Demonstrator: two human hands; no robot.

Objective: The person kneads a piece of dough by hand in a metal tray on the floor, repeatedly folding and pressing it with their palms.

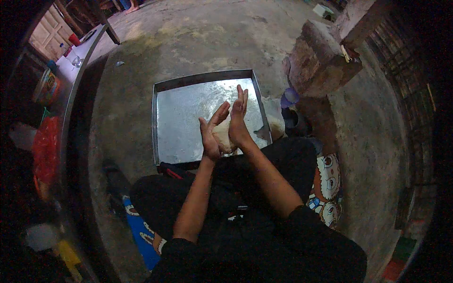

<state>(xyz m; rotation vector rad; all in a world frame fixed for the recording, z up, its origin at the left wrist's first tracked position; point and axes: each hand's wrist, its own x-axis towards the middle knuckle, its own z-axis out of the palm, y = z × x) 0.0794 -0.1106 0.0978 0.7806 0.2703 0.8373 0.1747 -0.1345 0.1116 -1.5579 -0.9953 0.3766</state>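
A large square metal tray with raised sides lies on the floor in front of my crossed legs. In its near right part sits a rounded lump of pale dough. My left hand is against the dough's left side, thumb up and fingers stretched forward. On the other side my right hand stands on edge, its palm turned to the dough and its fingers straight. Both hands are open, with the dough between the palms. The dough's far side is partly hidden by the fingers.
Right of the tray are a whitish bag, a purple cup and a dark container. A stone block stands beyond them. Along the left runs a table with a red cup; a red plastic bag is nearer.
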